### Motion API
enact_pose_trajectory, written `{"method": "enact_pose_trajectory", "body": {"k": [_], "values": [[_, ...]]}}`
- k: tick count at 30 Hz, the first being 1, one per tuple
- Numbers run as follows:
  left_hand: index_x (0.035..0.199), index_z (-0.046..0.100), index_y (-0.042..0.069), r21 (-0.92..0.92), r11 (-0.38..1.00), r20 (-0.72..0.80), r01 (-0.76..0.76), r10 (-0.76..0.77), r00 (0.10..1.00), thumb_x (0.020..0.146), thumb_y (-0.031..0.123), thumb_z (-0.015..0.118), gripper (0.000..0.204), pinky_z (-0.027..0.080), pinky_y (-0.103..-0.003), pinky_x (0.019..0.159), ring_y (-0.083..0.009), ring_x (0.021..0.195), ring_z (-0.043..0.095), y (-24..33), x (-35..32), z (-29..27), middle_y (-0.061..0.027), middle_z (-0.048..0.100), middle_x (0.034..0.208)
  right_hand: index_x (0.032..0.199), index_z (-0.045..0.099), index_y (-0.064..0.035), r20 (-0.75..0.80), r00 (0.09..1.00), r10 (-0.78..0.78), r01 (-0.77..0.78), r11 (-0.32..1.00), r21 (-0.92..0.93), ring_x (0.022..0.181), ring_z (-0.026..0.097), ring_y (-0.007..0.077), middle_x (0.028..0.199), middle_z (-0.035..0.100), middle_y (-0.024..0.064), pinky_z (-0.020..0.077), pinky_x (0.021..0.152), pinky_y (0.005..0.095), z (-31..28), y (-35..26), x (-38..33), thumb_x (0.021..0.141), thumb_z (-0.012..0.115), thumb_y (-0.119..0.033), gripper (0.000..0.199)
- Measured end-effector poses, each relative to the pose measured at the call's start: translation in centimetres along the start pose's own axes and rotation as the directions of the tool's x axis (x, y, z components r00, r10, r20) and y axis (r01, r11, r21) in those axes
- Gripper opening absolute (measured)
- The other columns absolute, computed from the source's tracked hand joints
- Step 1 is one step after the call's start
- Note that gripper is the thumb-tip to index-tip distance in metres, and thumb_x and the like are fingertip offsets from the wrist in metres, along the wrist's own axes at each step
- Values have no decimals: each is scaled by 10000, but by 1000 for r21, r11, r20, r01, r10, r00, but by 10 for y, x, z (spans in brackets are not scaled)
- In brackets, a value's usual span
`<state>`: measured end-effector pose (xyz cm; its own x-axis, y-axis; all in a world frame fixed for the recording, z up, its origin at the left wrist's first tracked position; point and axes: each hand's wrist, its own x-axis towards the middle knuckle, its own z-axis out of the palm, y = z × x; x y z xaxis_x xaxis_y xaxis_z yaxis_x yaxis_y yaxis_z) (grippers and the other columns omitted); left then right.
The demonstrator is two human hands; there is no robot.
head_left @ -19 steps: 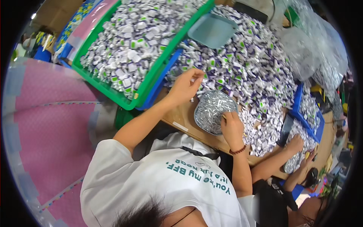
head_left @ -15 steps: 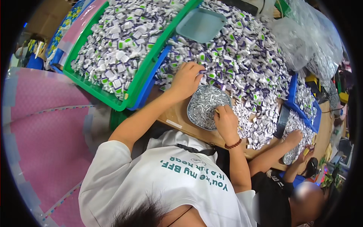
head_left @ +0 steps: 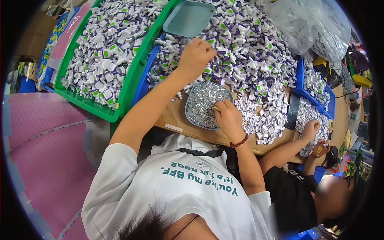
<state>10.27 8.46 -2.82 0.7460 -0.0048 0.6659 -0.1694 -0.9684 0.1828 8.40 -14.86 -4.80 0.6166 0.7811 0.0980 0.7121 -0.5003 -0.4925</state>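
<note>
While the view has swung slightly since the earlier frames, the hands themselves have barely shifted: the left hand (head_left: 196, 56) remains stretched out onto the heap of white, purple and green plastic parts (head_left: 248, 48), fingers curled down into the pieces, apparently closing on one, though what lies under the fingertips cannot be made out. The right hand (head_left: 227, 116) stays at the near edge of the tray of small silvery parts (head_left: 202, 105), fingers bent and pinched together with the tips among the pieces; whether they grip one cannot be told. This suggests picking is ongoing, one part per hand. Beyond the left fingers lies a teal lid (head_left: 188, 17). A neighbouring person's hands (head_left: 311, 130) are small and indistinct.
</note>
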Motion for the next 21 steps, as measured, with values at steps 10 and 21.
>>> {"method": "enact_pose_trajectory", "body": {"k": [10,21], "values": [[1025,468,15,-692,-408,704,595,-563,432,890,51,508,145,479,-226,672,-116,765,560,58,-24,-61,-78,583,908,928,538,-19,187,913,362,-392,655,646,528,538,134,738,640,91,409,481,251,-25,-8,5,868,546,-77,84],[1095,537,6,-557,-450,826,698,-391,406,868,131,595,265,453,-175,617,-51,676,530,92,-78,-55,-10,584,829,1000,585,-9,215,927,306,-348,493,798,717,576,78,768,629,21,457,648,217,-36,-22,-3,811,615,-33,192]]}}
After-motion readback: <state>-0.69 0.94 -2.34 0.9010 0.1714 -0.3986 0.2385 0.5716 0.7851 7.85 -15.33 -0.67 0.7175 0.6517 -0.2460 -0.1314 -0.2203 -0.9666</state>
